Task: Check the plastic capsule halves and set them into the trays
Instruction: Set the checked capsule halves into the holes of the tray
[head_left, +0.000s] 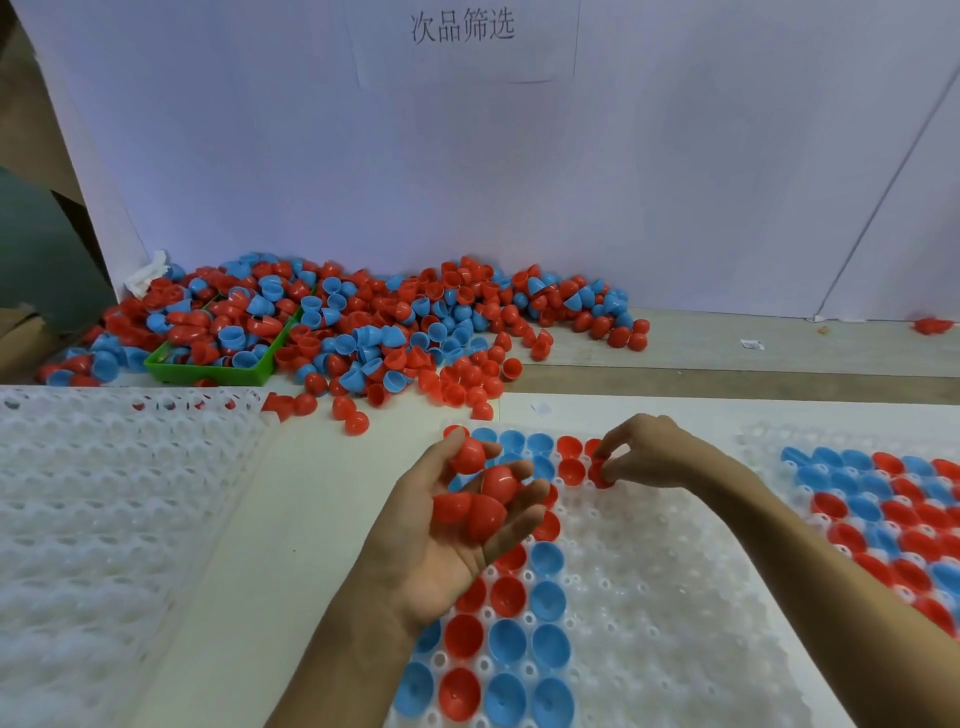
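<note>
Fingertips (613, 467) of the right hand (649, 457) are pinched on a red half (598, 474) at the middle tray (649, 597); its cell is hidden. Four red halves (480, 501) are cradled in the loosely curled left hand (457, 535). Right tray (763, 441) is cut off.

Bare table (322, 519) runs as a clear lane up the centre-left of the frame between the left tray (104, 519) and middle tray (649, 597); the capsule heap (363, 332) and green bin (208, 370) block its upper end.
</note>
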